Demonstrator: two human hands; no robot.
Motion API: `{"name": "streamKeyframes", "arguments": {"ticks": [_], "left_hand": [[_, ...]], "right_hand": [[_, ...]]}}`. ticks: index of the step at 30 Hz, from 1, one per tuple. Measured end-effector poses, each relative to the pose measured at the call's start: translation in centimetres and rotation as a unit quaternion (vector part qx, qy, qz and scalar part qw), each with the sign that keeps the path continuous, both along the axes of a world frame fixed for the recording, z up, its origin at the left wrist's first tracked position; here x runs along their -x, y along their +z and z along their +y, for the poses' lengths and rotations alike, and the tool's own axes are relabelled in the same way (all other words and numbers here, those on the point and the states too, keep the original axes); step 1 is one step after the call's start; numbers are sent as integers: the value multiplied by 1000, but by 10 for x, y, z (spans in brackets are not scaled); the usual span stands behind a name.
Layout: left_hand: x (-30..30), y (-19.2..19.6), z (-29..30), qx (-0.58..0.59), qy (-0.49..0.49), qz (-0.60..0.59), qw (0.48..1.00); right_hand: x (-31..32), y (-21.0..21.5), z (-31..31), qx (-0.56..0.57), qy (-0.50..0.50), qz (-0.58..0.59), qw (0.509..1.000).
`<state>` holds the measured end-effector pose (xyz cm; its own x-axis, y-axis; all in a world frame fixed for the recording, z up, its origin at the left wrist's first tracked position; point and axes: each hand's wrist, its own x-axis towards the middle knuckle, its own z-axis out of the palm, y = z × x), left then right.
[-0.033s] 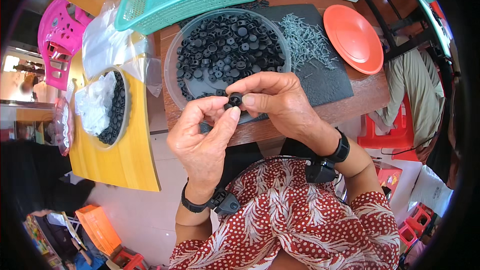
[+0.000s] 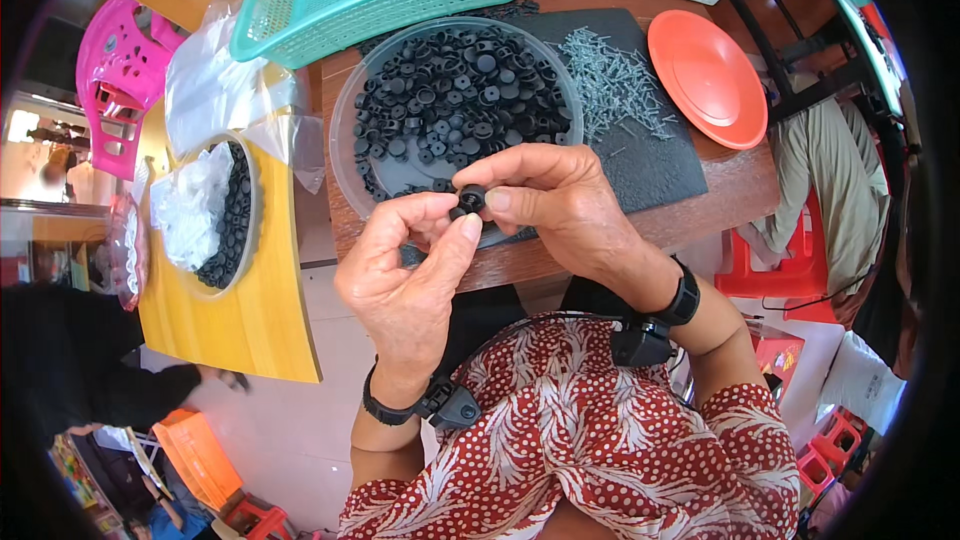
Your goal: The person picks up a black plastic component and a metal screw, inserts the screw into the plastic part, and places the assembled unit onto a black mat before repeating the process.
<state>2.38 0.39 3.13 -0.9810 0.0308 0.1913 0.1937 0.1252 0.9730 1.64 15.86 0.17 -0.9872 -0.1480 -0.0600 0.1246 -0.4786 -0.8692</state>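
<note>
Brown desk [image 2: 700,205] carries a clear bowl [image 2: 345,155] of black caps. Above its near edge, both hands remain together as before: right hand [image 2: 560,205] fingers pinching a small black cap [image 2: 471,198], left hand [image 2: 405,275] fingers closing on it.

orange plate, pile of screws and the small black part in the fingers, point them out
orange plate [image 2: 708,75], head view, middle of its face
pile of screws [image 2: 612,80], head view, centre of the heap on the dark mat
small black part [image 2: 471,198], head view, its round top between both hands
</note>
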Motion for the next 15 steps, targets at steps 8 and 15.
{"name": "streamKeyframes", "arguments": {"ticks": [8, 15], "left_hand": [[-1, 1, -1, -51, 0, -18, 999], [-2, -1, -1, -37, 9, 15, 999]], "right_hand": [[1, 3, -3, 0, -6, 9, 1000], [2, 1, -5, 8, -15, -1, 1000]]}}
